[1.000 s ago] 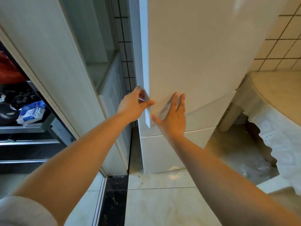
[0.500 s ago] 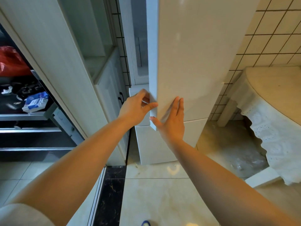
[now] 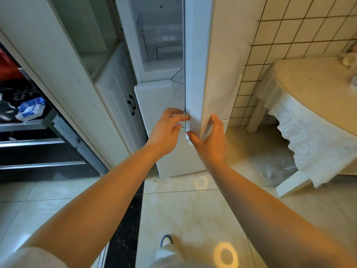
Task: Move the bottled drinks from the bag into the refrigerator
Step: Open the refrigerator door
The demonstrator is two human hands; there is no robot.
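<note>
The white refrigerator door [image 3: 218,60] stands partly open, its edge turned toward me. Behind it the refrigerator interior [image 3: 162,45] shows pale shelves and a clear door bin. My left hand [image 3: 166,130] touches the door's inner edge with its fingertips. My right hand [image 3: 210,140] wraps the door's lower outer corner, thumb on the inner side and fingers flat on the front. The lower refrigerator drawers [image 3: 154,105] stay closed. No bag or bottled drinks are in view.
A tall white cabinet [image 3: 63,74] with a glass door stands left of the refrigerator. Dark open shelves [image 3: 29,113] at far left hold a blue-white packet. A round table with a lace cloth [image 3: 313,117] sits at right. My shoe [image 3: 166,241] is on the tiled floor.
The refrigerator door has swung further open toward me, showing the interior. My right hand went from lying flat on the door front to gripping its corner edge.
</note>
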